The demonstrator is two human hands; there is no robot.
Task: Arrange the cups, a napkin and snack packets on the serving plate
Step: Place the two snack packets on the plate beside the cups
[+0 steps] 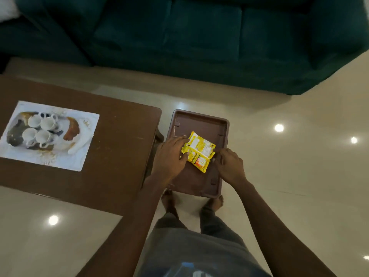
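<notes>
Two yellow snack packets (199, 151) lie together over a brown plastic tray-like surface (201, 120) to the right of the table. My left hand (169, 154) grips their left edge with thumb and fingers. My right hand (229, 164) pinches at their right edge. Far left on the wooden table (119, 140), a white serving plate (85, 132) carries several white cups (40, 128) grouped together. A white folded napkin (79, 144) lies along the plate's right side.
A dark green sofa (199, 43) stands across the back. The glossy cream floor (289, 156) spreads right and in front. My bare feet (169, 200) stand just below the brown tray.
</notes>
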